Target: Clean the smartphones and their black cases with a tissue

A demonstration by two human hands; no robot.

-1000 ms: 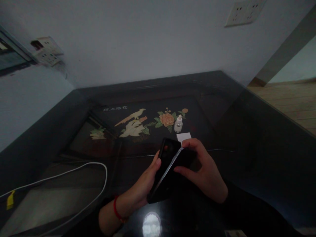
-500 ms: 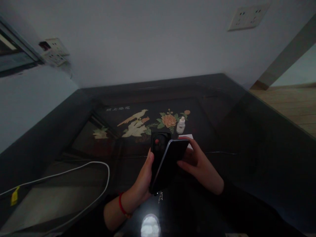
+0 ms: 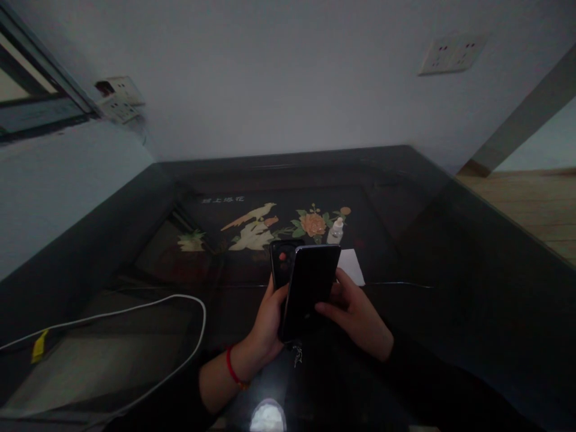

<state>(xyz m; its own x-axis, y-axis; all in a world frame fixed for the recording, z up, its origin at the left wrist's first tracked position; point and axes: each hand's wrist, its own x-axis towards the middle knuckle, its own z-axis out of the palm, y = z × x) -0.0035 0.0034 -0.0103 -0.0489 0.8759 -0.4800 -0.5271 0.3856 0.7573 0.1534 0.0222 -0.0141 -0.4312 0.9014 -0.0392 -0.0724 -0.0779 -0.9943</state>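
Note:
My left hand (image 3: 267, 324), a red cord bracelet at its wrist, is wrapped round what looks like a black phone case (image 3: 279, 264). Round camera shapes and a red spot show at the case's upper end. In front of it a dark-screened smartphone (image 3: 312, 282) stands tilted, overlapping most of the case; whether their lower ends touch is hidden. My right hand (image 3: 355, 315) grips the phone's right edge, thumb on the screen side and fingers behind. A small silvery charm (image 3: 297, 355) dangles below the phone's lower end.
On the dark glossy table (image 3: 432, 336) with bird-and-flower inlay, a small white-capped bottle (image 3: 335, 231) stands beyond a white card (image 3: 351, 267). A white cable (image 3: 135, 306) with a yellow tag (image 3: 39, 347) curves along the left. Wall sockets (image 3: 452, 55) are on the wall behind.
The phone has turned to show its screen more squarely, covering more of the case. My right hand has slid down its edge, uncovering the white card. The view has shifted slightly.

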